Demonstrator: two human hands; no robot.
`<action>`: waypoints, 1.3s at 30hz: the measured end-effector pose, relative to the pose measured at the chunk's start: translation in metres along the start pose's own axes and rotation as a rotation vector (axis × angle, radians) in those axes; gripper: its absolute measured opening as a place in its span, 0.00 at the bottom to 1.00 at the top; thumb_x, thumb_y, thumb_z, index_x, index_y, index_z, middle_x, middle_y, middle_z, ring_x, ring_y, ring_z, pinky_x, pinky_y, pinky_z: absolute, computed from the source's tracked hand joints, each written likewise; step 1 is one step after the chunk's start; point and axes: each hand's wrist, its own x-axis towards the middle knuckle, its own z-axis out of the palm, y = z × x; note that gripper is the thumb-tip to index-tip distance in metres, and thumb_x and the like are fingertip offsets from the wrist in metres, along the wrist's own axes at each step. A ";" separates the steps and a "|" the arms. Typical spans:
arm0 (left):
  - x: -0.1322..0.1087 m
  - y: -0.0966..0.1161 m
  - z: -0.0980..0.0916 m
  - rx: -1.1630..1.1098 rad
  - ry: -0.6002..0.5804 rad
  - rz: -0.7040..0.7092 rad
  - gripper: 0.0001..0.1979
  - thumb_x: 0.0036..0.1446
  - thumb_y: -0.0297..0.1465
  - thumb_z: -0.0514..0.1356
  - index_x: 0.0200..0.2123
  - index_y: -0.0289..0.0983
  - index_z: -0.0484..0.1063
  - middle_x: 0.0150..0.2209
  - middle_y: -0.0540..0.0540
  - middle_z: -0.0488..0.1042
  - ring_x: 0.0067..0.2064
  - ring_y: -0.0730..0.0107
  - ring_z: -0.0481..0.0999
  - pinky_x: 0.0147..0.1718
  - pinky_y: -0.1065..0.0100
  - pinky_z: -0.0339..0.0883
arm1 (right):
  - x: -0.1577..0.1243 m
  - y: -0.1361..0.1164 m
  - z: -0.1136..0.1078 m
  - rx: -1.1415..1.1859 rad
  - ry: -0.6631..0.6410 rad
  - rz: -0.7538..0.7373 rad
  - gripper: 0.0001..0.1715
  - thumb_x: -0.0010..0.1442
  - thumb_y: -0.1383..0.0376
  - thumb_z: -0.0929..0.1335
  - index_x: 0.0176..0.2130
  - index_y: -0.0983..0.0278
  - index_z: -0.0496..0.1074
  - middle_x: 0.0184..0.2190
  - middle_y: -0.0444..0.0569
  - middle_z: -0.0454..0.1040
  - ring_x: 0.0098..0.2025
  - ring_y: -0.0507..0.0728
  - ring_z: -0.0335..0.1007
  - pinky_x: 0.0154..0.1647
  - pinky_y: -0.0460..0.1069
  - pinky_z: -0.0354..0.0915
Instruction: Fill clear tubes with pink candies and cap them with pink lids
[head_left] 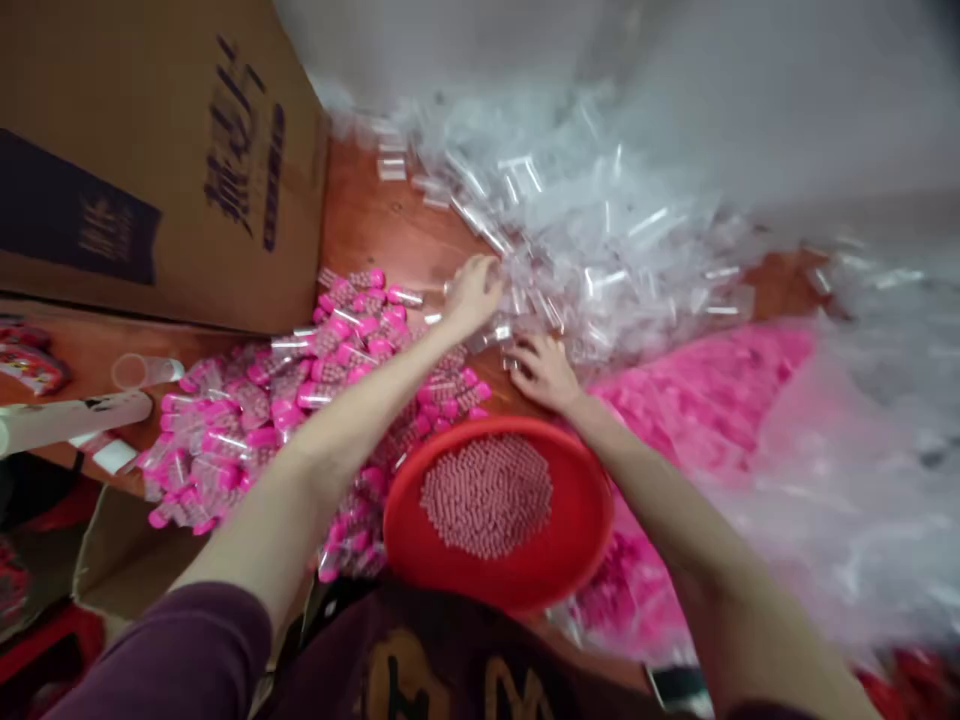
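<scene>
My left hand (476, 295) reaches over the near edge of a heap of clear plastic tubes (600, 270), its blurred fingers bent and apart. Just right of it and closer to me, my right hand (546, 372) has its fingers spread at the same edge, beside a few loose tubes. Whether either hand touches a tube is hard to make out. Below the hands sits a red basin (577, 545) with small pink pellets (491, 495) in it. Under and left of my left arm lie many pink-capped tubes (360, 340) filled with pellets.
A large cardboard box (247, 280) stands at the back left. Pink caps (712, 400) lie in a clear plastic bag on the right. At the left are a white roll (82, 420) and a clear cup (142, 371). A phone-like dark object (679, 686) rests near the bottom edge.
</scene>
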 end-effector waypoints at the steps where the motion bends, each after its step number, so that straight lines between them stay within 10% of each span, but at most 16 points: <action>1: -0.011 0.000 -0.007 -0.046 -0.036 -0.016 0.19 0.65 0.21 0.59 0.58 0.30 0.76 0.63 0.33 0.78 0.67 0.53 0.75 0.71 0.53 0.64 | 0.001 -0.004 -0.005 0.067 0.055 0.067 0.20 0.69 0.61 0.67 0.56 0.61 0.79 0.60 0.60 0.75 0.62 0.68 0.67 0.61 0.65 0.63; 10: -0.152 0.051 -0.030 -0.657 -0.391 -0.157 0.16 0.63 0.23 0.62 0.54 0.32 0.74 0.44 0.44 0.83 0.42 0.69 0.83 0.47 0.63 0.79 | -0.046 -0.098 -0.051 0.474 0.520 0.226 0.24 0.66 0.54 0.71 0.58 0.59 0.71 0.54 0.55 0.67 0.54 0.61 0.70 0.56 0.63 0.75; 16: -0.235 0.041 -0.046 -0.443 -0.424 -0.128 0.16 0.52 0.16 0.64 0.44 0.35 0.75 0.40 0.50 0.79 0.40 0.74 0.78 0.45 0.70 0.72 | -0.140 -0.153 -0.037 0.495 0.224 0.146 0.32 0.70 0.50 0.69 0.67 0.57 0.66 0.66 0.58 0.64 0.69 0.68 0.64 0.69 0.71 0.68; 22: -0.325 -0.001 -0.036 -0.301 -0.579 -0.454 0.19 0.53 0.16 0.62 0.47 0.36 0.69 0.29 0.56 0.71 0.29 0.77 0.72 0.35 0.72 0.68 | -0.202 -0.216 0.025 0.408 -0.072 0.214 0.25 0.74 0.62 0.62 0.65 0.69 0.69 0.59 0.66 0.72 0.62 0.68 0.70 0.67 0.66 0.70; 26: -0.367 -0.022 -0.057 -0.037 -0.278 -0.177 0.19 0.59 0.21 0.60 0.54 0.37 0.71 0.46 0.43 0.80 0.47 0.63 0.81 0.54 0.59 0.75 | -0.202 -0.213 0.047 0.310 -0.163 0.250 0.23 0.74 0.64 0.60 0.60 0.70 0.72 0.56 0.67 0.73 0.58 0.68 0.71 0.64 0.65 0.71; 31: -0.388 -0.055 -0.089 0.179 0.271 -0.044 0.19 0.63 0.34 0.63 0.56 0.38 0.72 0.60 0.35 0.74 0.66 0.50 0.72 0.69 0.48 0.65 | -0.163 -0.137 0.060 0.108 0.081 0.433 0.30 0.77 0.64 0.50 0.54 0.75 0.73 0.55 0.71 0.72 0.60 0.75 0.69 0.61 0.78 0.66; 35: -0.382 -0.074 -0.080 -0.126 0.206 -0.215 0.18 0.68 0.45 0.59 0.51 0.37 0.72 0.47 0.41 0.80 0.50 0.60 0.81 0.57 0.55 0.75 | -0.146 -0.118 0.076 0.106 0.102 0.437 0.28 0.76 0.68 0.50 0.51 0.78 0.74 0.53 0.72 0.73 0.63 0.77 0.69 0.62 0.80 0.63; 39: -0.365 -0.070 -0.072 -0.287 0.180 -0.221 0.18 0.66 0.44 0.61 0.49 0.37 0.74 0.44 0.44 0.82 0.44 0.65 0.82 0.51 0.62 0.78 | -0.151 -0.162 0.092 0.197 -0.026 0.358 0.24 0.73 0.72 0.55 0.54 0.73 0.74 0.53 0.68 0.74 0.61 0.72 0.70 0.65 0.73 0.66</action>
